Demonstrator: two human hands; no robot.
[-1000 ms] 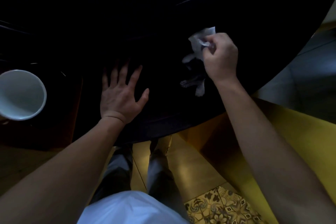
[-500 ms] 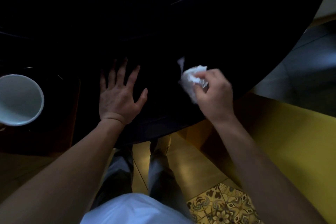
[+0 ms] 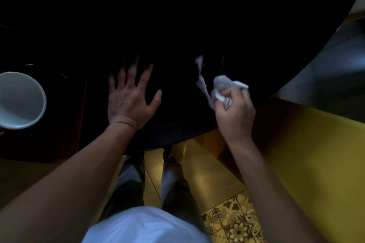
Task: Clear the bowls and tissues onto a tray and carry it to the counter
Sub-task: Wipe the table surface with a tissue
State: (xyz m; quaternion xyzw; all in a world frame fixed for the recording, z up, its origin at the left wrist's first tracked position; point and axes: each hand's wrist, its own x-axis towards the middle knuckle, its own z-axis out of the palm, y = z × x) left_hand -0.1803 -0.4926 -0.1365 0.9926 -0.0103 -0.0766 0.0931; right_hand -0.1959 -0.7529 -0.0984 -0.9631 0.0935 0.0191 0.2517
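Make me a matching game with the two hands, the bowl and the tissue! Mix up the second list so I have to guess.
Things:
1. left hand
2. right hand
3. white bowl
4. tissue

States or places:
A. crumpled up and pinched between fingers
B. lying flat on the dark table with fingers spread
C. sitting at the far left edge of the picture, nothing in it
D. curled round something white near the table's edge

Right pairs: 1-B, 2-D, 3-C, 4-A
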